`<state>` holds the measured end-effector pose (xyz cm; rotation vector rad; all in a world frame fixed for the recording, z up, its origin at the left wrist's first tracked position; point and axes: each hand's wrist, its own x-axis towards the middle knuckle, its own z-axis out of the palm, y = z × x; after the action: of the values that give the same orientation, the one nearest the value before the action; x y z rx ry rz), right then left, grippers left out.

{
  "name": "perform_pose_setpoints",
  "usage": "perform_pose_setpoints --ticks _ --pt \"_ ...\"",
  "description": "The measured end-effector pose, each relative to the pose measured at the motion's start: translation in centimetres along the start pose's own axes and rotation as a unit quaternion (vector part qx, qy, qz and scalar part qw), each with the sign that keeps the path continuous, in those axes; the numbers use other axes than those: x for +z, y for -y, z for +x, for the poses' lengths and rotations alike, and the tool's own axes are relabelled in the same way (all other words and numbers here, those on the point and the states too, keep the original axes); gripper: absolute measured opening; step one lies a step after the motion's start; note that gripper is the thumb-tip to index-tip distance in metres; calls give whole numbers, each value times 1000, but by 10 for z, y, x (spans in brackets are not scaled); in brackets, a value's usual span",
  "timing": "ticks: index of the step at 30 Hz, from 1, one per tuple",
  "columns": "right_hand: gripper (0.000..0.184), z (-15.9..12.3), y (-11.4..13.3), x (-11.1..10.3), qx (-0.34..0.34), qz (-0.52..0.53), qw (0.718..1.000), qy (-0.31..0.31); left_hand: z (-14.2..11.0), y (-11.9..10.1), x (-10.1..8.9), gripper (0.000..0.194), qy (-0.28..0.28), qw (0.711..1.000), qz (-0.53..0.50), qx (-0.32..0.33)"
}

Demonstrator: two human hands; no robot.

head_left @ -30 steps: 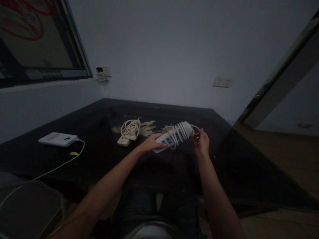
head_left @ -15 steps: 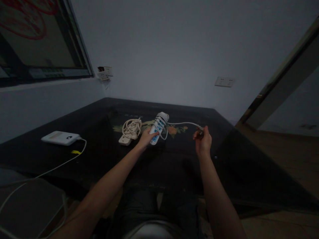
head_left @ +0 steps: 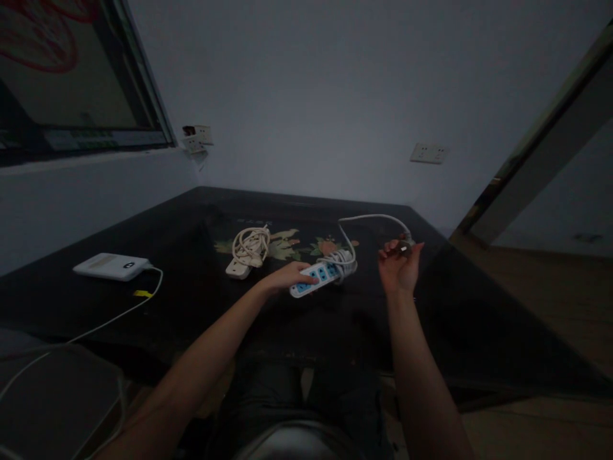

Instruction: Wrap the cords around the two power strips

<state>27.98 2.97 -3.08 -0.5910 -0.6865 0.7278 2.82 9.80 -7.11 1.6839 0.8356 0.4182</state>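
Them: What's all that made of?
Me: Plastic mostly, lol. My long white power strip with blue socket panels looks like smooth, hard plastic; its slim white looping cord looks smooth and plastic-coated.
Them: And that big black flat tabletop?
Me: Smooth, kinda glossy. The flat white rounded-corner slab looks like smooth plastic too. Pale flat wall behind's matt. My dark full-length trousers? Matt cloth.

Left fingers grip a white power strip, right fingers its corded plug
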Motion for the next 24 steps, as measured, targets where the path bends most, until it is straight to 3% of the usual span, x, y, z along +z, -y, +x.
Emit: perform_pose_setpoints --ticks 6,9,12,15,21,24 --pt "37 1 -15 -3 -14 -35 999 3 -13 -15 4 32 183 978 87 48" --pt "36 -1 -25 -5 55 -116 991 22 -17 -20 5 31 214 968 105 73" --pt "40 -2 -31 -7 141 -194 968 74 -18 -23 4 31 204 971 97 84" --pt "41 -2 -32 -8 167 -245 947 121 -19 -25 2 31 183 977 65 92" --pt "32 -1 -31 -8 74 -305 936 161 -22 -29 -3 36 99 987 -44 115" --pt "25 -2 -30 -7 30 -374 902 211 -22 -29 -4 43 60 987 -109 105"
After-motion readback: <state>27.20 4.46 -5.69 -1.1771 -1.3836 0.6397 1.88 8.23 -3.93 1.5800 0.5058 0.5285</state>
